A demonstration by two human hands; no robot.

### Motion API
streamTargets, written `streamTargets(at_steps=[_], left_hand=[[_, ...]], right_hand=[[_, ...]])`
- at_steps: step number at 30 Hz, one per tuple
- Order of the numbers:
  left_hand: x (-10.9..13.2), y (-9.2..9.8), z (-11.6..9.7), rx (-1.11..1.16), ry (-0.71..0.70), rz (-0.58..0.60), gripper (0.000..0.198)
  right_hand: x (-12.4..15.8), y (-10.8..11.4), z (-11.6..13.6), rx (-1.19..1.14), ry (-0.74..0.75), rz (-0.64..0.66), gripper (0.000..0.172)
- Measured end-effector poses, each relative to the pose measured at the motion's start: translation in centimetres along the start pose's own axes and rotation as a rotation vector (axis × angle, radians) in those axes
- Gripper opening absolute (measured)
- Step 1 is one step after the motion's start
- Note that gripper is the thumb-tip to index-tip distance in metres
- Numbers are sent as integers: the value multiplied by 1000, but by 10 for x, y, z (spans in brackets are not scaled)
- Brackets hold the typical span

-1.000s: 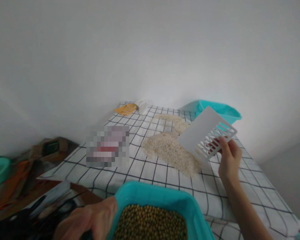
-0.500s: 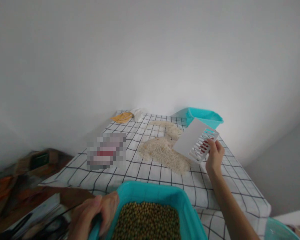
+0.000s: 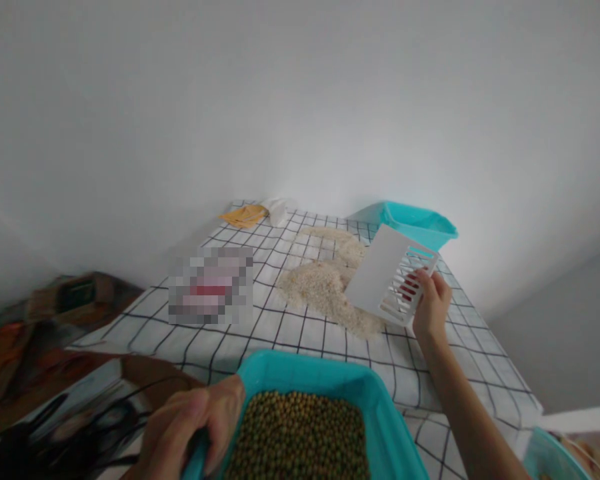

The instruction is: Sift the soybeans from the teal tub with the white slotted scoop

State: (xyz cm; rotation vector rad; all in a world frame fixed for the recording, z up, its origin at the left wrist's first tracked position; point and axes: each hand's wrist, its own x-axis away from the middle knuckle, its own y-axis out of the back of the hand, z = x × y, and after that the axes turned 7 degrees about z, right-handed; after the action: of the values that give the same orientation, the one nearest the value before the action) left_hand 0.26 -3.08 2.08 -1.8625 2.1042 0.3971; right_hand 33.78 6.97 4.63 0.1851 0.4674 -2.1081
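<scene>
My left hand (image 3: 193, 423) is closed around the left rim of a teal plastic tub (image 3: 310, 367) in front of me. Small round greenish-brown beans or pellets (image 3: 300, 433) cover what I can see of its bottom. With my right hand (image 3: 433, 303), I pinch the slotted end of a flat white plastic panel (image 3: 375, 267), which is tilted. A low corner of the panel meets or hangs just over a pile of pale rice-like grain (image 3: 320, 287); I cannot tell which. The grain lies loose on a white tablecloth with black grid lines (image 3: 280, 333).
Behind the panel, a second teal tub (image 3: 420, 223) sits near the wall. A blurred-out flat item (image 3: 213, 287) lies on the left, with a yellow cloth or bag (image 3: 245, 215) farther back. Cardboard boxes and cables (image 3: 115, 420) are at lower left, a clear teal-rimmed container (image 3: 555, 457) at lower right.
The view has shifted slightly, so the table and grain appear a little higher. Both hands keep their grips, and the panel is at about the same place over the grain.
</scene>
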Motion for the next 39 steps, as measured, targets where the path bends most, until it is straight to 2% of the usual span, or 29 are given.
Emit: streamTargets(at_steps=[7, 12, 19, 27, 34, 39], left_hand=[[-19, -19, -33, -30, 31, 11, 48], [-18, -19, -41, -39, 28, 35, 47], [-13, -18, -35, 4, 28, 50, 51], [7, -15, -15, 223, -59, 72, 62], [4, -13, -18, 222, -76, 96, 60], [-1, -15, -19, 234, -48, 62, 60]], right_hand=[[3, -1, 5, -10, 6, -9, 25], [4, 1, 4, -1, 31, 4, 24], [-3, 3, 2, -79, 5, -8, 26], [-7, 3, -4, -88, -84, 49, 29], [-2, 3, -4, -33, -85, 140, 28], [2, 1, -3, 6, -92, 201, 29]])
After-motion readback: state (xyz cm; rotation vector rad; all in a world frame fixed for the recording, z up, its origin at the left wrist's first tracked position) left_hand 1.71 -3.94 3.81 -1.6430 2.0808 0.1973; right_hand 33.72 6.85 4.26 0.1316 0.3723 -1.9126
